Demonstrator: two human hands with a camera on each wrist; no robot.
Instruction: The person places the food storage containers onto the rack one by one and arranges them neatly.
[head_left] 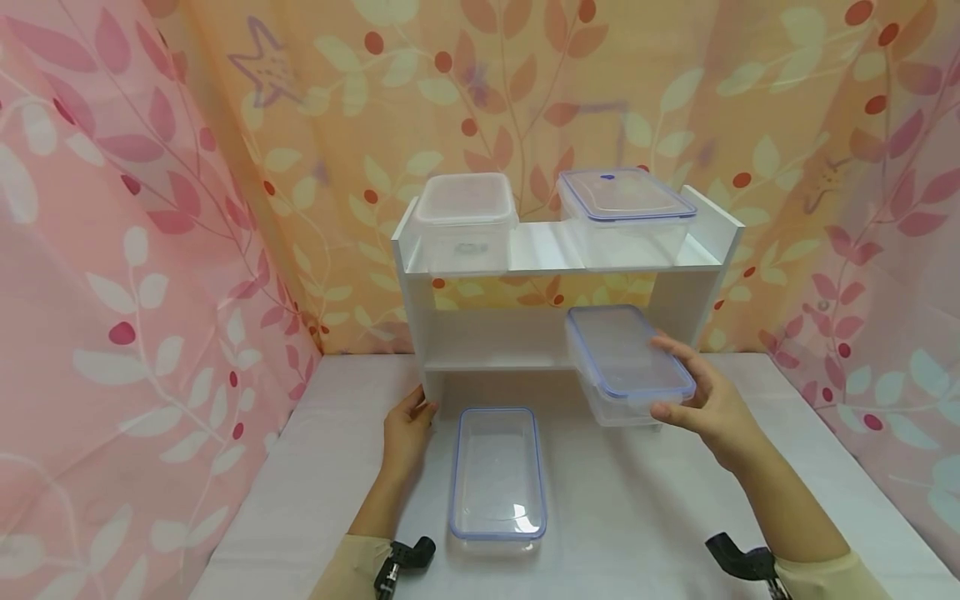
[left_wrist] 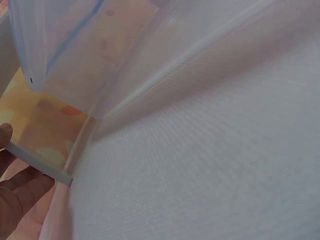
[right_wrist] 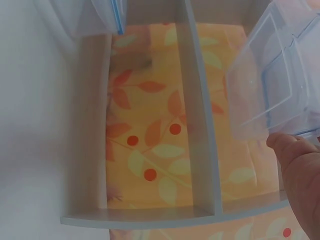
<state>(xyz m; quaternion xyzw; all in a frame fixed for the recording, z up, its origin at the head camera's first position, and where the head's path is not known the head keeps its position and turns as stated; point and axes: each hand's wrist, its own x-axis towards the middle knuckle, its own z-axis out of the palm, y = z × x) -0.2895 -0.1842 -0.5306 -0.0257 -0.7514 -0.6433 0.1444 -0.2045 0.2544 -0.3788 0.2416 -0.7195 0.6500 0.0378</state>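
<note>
Right hand (head_left: 708, 406) on a clear, blue-rimmed rectangular container (head_left: 628, 353)

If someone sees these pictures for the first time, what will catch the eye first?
Probably the blue-rimmed container in the right hand, at the right front of the white shelf. Then the yellow leaf-patterned cloth behind, and the clear box lying on the table before the shelf. The left hand grips the shelf's lower left edge.
</note>
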